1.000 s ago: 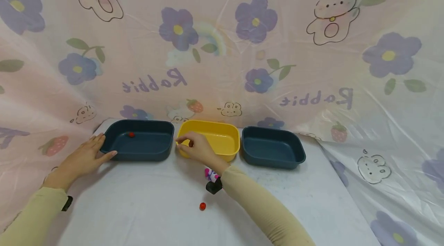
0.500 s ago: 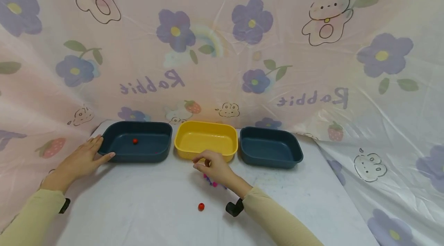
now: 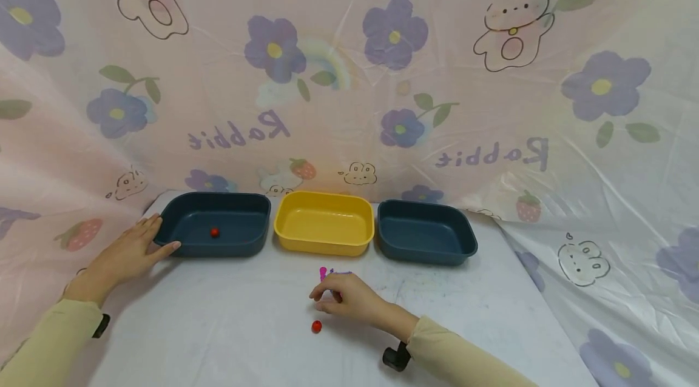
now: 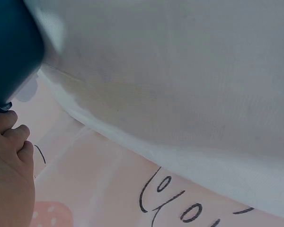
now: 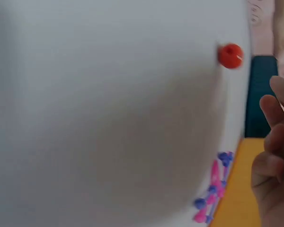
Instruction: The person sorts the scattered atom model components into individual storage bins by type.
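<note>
My left hand [image 3: 124, 255] rests against the left dark blue tray [image 3: 215, 249], fingers along its left side and thumb at its front wall. In the left wrist view, the fingertips meet that tray's rim [image 4: 4, 107]. A red bead [image 3: 215, 232] lies inside this tray. My right hand [image 3: 352, 299] hovers over the white table, fingers loosely bent and holding nothing visible. Just below its fingertips, a second red bead [image 3: 317, 326] lies on the table; the right wrist view shows a hole in this bead [image 5: 230, 56]. Pink and purple knobbed pieces [image 5: 212, 194] lie behind the right hand, partly hidden in the head view.
A yellow tray [image 3: 324, 246] stands in the middle of the row, with another dark blue tray [image 3: 428, 253] at its right. Behind them hangs a patterned cloth [image 3: 338, 102]. The white tabletop [image 3: 229, 320] extends in front.
My right hand has moved from the yellow tray down toward the bead on the table; the small dark thing at its fingers is gone. The bead in the left tray has rolled forward.
</note>
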The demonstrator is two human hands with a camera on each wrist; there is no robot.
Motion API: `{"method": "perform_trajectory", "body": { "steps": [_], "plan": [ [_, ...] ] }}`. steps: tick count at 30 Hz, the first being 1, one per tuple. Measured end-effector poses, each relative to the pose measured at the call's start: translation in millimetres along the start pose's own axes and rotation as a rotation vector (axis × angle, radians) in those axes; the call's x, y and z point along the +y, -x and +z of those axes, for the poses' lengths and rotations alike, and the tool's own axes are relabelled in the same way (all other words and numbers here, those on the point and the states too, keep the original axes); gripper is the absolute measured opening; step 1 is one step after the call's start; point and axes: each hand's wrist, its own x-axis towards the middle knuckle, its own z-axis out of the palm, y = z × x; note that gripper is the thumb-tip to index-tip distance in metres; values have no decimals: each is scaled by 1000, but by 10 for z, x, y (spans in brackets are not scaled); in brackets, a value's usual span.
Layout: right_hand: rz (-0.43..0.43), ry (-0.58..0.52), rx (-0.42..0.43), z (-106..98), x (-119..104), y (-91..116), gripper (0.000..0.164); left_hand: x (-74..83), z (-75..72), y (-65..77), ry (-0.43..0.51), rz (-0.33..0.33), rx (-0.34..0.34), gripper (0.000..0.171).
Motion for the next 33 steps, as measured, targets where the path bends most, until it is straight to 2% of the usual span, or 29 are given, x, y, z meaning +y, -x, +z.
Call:
{"method": "perform_trajectory", "body": {
  "steps": [5,11,33],
  "plan": [
    [26,55,-108,75,1,78,18,-15,8,4,2,-9,-2,97],
    [31,108,-176,125,6,149,18,0,2,3,-1,-5,-2,97],
    [-2,102,-184,146,-60,180,17,10,-6,3,3,-7,-5,98]
  ]
}}
